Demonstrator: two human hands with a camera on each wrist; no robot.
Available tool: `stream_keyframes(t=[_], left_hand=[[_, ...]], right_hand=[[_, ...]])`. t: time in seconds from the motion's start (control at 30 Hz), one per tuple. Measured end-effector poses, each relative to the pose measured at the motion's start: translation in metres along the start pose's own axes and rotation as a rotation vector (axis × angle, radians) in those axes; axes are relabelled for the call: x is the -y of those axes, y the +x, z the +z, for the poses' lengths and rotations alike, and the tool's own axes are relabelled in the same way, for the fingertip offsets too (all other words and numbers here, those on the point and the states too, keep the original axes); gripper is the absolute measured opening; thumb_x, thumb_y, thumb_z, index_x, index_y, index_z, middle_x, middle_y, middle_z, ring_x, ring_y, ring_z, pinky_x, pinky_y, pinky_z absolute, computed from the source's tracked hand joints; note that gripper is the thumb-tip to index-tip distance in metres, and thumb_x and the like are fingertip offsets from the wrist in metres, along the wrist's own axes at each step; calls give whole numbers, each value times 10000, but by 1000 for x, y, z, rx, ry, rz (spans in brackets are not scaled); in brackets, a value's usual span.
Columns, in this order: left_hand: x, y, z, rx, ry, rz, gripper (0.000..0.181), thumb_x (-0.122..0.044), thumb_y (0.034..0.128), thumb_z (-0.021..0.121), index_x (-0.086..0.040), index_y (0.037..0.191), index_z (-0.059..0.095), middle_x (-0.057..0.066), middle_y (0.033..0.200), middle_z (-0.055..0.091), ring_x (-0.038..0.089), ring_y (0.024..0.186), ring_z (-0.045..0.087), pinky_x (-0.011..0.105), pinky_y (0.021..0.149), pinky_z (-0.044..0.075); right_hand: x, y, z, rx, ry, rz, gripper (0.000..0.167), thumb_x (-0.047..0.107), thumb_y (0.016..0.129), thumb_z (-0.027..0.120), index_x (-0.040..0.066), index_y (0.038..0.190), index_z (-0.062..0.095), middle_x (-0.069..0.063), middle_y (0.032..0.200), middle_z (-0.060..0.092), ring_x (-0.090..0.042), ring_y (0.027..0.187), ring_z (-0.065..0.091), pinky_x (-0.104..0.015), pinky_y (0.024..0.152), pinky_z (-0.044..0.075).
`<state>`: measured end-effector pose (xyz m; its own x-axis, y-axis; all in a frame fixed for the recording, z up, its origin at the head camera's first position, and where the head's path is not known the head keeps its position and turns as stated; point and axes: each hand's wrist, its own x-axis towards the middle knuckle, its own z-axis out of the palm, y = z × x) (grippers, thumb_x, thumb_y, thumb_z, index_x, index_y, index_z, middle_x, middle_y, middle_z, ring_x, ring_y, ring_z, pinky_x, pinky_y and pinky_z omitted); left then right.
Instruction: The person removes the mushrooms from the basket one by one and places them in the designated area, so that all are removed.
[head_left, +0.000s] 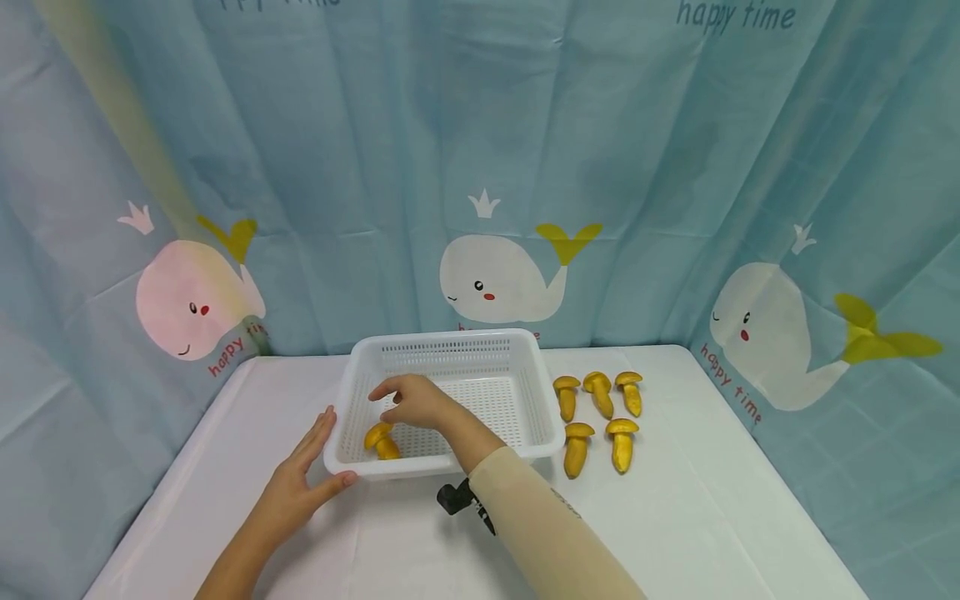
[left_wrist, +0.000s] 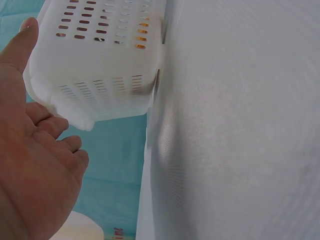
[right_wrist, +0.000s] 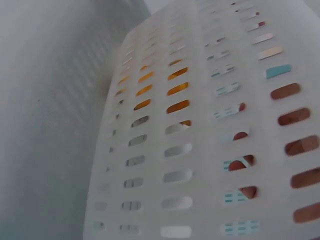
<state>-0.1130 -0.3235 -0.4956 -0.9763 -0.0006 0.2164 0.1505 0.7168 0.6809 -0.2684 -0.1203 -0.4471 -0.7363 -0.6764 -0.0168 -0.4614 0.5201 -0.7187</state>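
A white slotted plastic basket [head_left: 442, 467] stands on the table. Inside its front left corner lies a yellow mushroom [head_left: 386, 446], its cap toward the back left. My right hand [head_left: 420, 402] hangs over the basket just above that mushroom, thumb and index finger spread apart with nothing visible between them. At the basket's left front corner is my left hand [head_left: 296, 492], fingers extended along the side and thumb by the front rim. The left wrist view shows this hand [left_wrist: 42, 155] beside the basket wall [left_wrist: 95, 60]. In the right wrist view, the slotted wall [right_wrist: 205, 150] hides most of the right hand.
Several more yellow mushrooms [head_left: 576, 450] lie in two rows right of the basket. The table [head_left: 675, 517] has a white cover. Blue curtains [head_left: 360, 167] with whale prints enclose its back and sides.
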Motion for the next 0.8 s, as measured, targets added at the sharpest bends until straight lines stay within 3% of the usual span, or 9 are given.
stream_keyframes(t=[0.3, 0.57, 0.8], left_hand=[[-2, 2, 0, 7, 4, -6, 1012, -387, 860, 825, -273, 1650, 202, 110, 1712, 176, 478, 1531, 222, 815, 1050, 294], [-3, 3, 0, 21, 20, -20, 1002, -422, 882, 795, -287, 1653, 171, 73, 1720, 139, 482, 1530, 214, 815, 1045, 293], [-2, 3, 0, 9, 12, 0, 1005, -400, 869, 814, -283, 1650, 192, 88, 1717, 160, 475, 1534, 216, 805, 1057, 298]], right_hand=[[-4, -1, 6, 52, -28, 44, 329, 183, 906, 783, 208, 1232, 747, 79, 1255, 707, -87, 1021, 610, -268, 949, 550], [-8, -1, 7, 115, -42, 98, 350, 186, 904, 780, 224, 1249, 739, 83, 1292, 697, -125, 1171, 617, -396, 1098, 496], [-8, -3, 7, 168, -67, 118, 343, 139, 900, 770, 245, 1226, 751, 120, 1250, 701, -127, 1236, 583, -384, 1138, 454]])
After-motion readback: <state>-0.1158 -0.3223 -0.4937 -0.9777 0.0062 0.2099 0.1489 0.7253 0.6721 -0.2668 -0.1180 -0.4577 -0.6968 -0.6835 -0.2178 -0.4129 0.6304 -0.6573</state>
